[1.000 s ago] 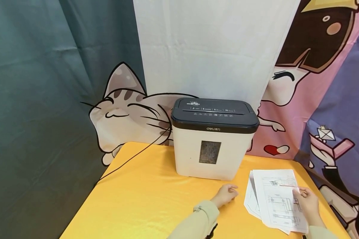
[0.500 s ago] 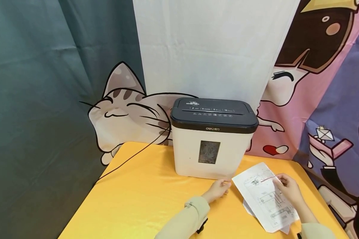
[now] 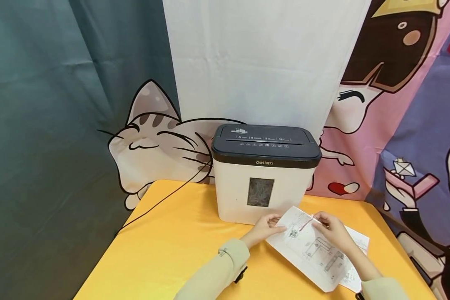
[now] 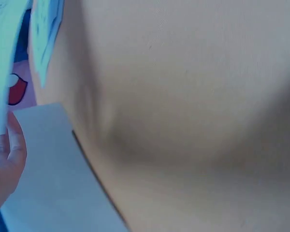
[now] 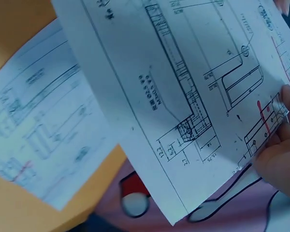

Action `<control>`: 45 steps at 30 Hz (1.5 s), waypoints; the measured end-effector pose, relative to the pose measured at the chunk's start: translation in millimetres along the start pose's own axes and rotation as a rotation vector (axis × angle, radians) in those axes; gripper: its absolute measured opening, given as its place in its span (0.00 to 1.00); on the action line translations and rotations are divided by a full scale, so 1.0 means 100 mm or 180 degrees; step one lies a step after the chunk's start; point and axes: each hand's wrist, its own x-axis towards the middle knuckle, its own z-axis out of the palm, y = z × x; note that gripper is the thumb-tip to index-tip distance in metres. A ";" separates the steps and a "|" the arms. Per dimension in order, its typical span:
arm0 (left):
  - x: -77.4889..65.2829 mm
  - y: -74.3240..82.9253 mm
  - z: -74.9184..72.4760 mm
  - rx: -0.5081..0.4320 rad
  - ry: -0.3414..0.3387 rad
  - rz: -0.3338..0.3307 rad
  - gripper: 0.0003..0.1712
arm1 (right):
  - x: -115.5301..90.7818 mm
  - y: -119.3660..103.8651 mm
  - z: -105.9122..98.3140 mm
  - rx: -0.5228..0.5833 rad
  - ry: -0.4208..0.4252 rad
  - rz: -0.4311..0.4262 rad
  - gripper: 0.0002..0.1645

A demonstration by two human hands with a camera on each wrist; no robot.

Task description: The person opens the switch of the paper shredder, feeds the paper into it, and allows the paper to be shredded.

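Note:
A white sheet of paper [image 3: 307, 250] with printed line drawings and red marks is held up at a slant between both hands. My left hand [image 3: 262, 230] pinches its upper left corner, thumb on the printed face and fingers behind. My right hand [image 3: 333, 231] pinches the edge on the other side; in the right wrist view, the thumb and fingers of that hand [image 5: 280, 150] grip the sheet's margin. More printed sheets [image 3: 357, 241] lie on the table, partly hidden under the held one. In the left wrist view, the fingers [image 4: 14, 145] meet the paper's lower edge.
A white paper shredder [image 3: 228, 191] with a dark lid [image 3: 266, 152] and feed slot stands behind the hands, close to the left one. Its black cord [image 3: 161, 200] runs left over the yellow table [image 3: 153, 250]. Printed cartoon curtains [image 3: 262, 62] hang behind.
My right hand has lifted the top sheet off the pile and carried it left, turning it. My left hand has moved left a little and taken hold of its corner.

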 end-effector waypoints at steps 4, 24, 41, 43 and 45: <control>-0.05 0.09 -0.07 -0.0069 -0.0079 0.0038 0.20 | 0.07 -0.17 0.12 -0.0079 -0.0079 -0.0142 0.08; -0.44 0.24 -0.41 -0.0142 0.0480 0.0007 0.11 | 0.29 -0.69 0.33 -0.0293 -0.0516 -0.0422 0.07; -0.62 0.14 -0.90 -0.0445 0.0856 -0.0147 0.16 | 0.17 -0.38 0.22 0.0571 -0.0347 -0.0060 0.07; -0.63 0.14 -0.92 -0.0561 0.0865 -0.0151 0.16 | 0.15 -0.36 0.23 0.0849 -0.0390 -0.0021 0.09; -0.63 0.15 -0.94 -0.0652 0.0870 -0.0155 0.15 | 0.14 -0.36 0.26 0.1112 -0.0436 0.0052 0.11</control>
